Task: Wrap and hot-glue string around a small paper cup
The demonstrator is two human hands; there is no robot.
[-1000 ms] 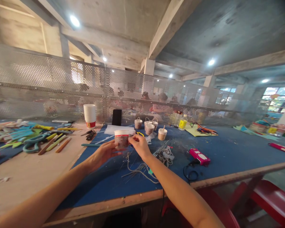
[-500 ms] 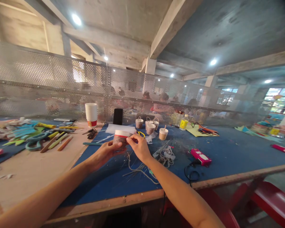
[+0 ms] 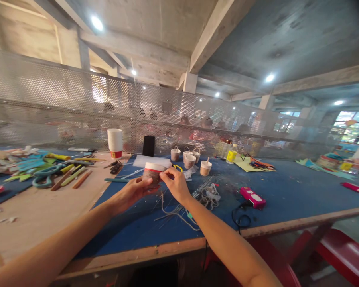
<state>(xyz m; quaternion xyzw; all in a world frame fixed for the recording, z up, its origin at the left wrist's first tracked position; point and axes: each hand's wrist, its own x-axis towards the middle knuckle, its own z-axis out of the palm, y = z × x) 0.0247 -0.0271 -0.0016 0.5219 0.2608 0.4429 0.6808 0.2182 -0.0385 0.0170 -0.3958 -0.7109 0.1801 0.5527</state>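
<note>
Currently both hands are up over the blue counter (image 3: pixel 287 191), working one paper cup (image 3: pixel 152 173). Left hand (image 3: pixel 133 192) wraps the cup from the left and below, fingers curled around its wall, so it carries the cup just above the counter surface. Right hand (image 3: pixel 176 184) sits at the cup's right side, thumb and forefinger pinched together at the rim; they look closed on a thin bit of string (image 3: pixel 167 207), but the contact point is too small to confirm. The cup is white at the top with a brownish wrapped band lower down, held roughly upright. The string trails down from under the right hand onto the counter, next to a loose pile of thin wires (image 3: pixel 197 189). Behind the held cup: a group of small cups (image 3: pixel 189 159), some with handles, and one more cup (image 3: pixel 205 168) with a stick in it. A stack of white cups (image 3: pixel 115 142) stands further left, a dark phone (image 3: pixel 148 146) leaning upright against the mesh screen (image 3: pixel 48 111). Scissors (image 3: pixel 46 177) and coloured sticks lie far left. A pink tool (image 3: pixel 252 197) with a black cord lies to the right, well apart from the hands.
</note>
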